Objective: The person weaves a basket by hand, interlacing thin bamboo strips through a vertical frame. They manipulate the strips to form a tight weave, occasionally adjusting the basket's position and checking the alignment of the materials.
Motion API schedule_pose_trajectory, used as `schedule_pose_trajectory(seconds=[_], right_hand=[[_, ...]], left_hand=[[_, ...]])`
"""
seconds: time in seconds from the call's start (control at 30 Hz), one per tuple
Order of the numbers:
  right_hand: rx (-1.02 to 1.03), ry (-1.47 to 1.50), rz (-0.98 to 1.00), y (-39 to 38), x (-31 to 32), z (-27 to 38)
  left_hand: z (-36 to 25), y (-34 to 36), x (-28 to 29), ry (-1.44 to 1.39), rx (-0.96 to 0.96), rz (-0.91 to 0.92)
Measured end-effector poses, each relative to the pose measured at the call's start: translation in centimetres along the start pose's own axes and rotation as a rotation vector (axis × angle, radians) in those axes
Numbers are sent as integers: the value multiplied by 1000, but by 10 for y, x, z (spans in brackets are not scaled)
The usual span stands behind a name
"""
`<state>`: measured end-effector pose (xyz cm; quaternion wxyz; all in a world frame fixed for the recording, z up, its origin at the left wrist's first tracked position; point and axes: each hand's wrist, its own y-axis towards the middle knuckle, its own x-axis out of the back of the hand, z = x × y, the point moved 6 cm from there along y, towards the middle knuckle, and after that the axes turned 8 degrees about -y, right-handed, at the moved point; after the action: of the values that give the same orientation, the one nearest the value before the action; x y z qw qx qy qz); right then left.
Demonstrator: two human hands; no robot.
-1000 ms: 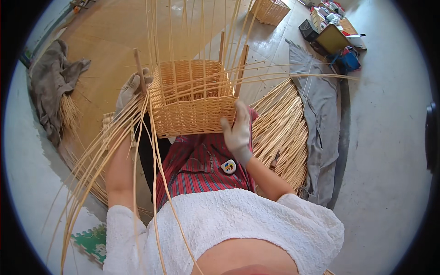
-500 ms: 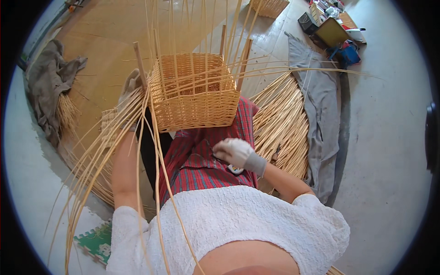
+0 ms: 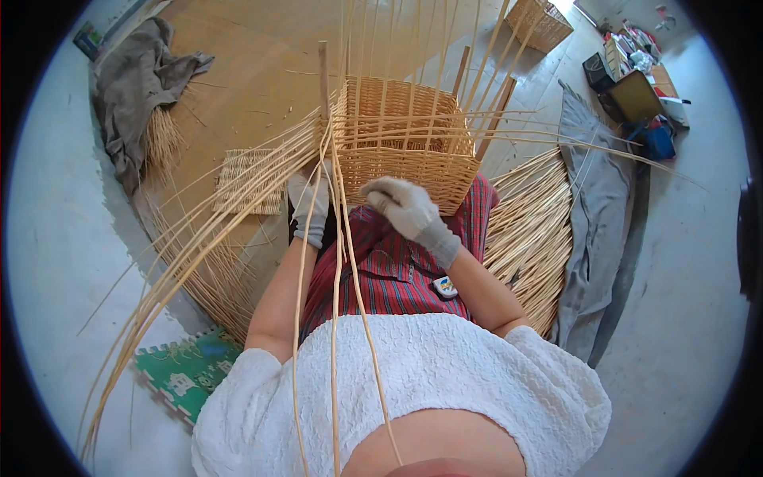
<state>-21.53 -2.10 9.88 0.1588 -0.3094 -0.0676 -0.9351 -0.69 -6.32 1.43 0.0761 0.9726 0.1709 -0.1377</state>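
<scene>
A partly woven wicker basket (image 3: 413, 179), with tall upright rods and long loose canes (image 3: 238, 191) trailing from its left corner, rests over my red striped apron (image 3: 397, 294). My gloved left hand (image 3: 310, 203) is under the canes at that corner, its fingers mostly hidden. My gloved right hand (image 3: 397, 203) lies in front of the basket's near wall, close to the hanging canes, fingers bent and pressed together; whatever they may hold is hidden.
Cane bundles (image 3: 528, 238) and grey cloths (image 3: 592, 238) (image 3: 131, 87) lie on both sides. A small woven panel (image 3: 238, 183), green foam mat (image 3: 175, 366), another basket (image 3: 536, 24) and piled boxes and tools (image 3: 636, 99) surround me on the floor.
My right hand left the basket's right corner, dipped to the apron, then rose leftward toward the canes. The basket and surroundings appear farther right in the picture.
</scene>
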Motion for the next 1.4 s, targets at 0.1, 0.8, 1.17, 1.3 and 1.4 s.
schedule_pose_trajectory(seconds=[0.1,0.8,1.17,1.3,1.4], right_hand=[[160,-105,126,-7,-24,21],[612,-316,229,-33,-39,101],[196,814,-269,47,45,-95],[52,681,-258,29,59,-86],[-133,446,-357,15,75,-97]], left_hand=[[-22,-1,9,-90,-109,-192],[-122,67,-4,-323,-181,289],[-112,13,-24,-231,-391,322],[-54,-33,-33,141,-292,75],[-5,-22,-22,160,-127,21]])
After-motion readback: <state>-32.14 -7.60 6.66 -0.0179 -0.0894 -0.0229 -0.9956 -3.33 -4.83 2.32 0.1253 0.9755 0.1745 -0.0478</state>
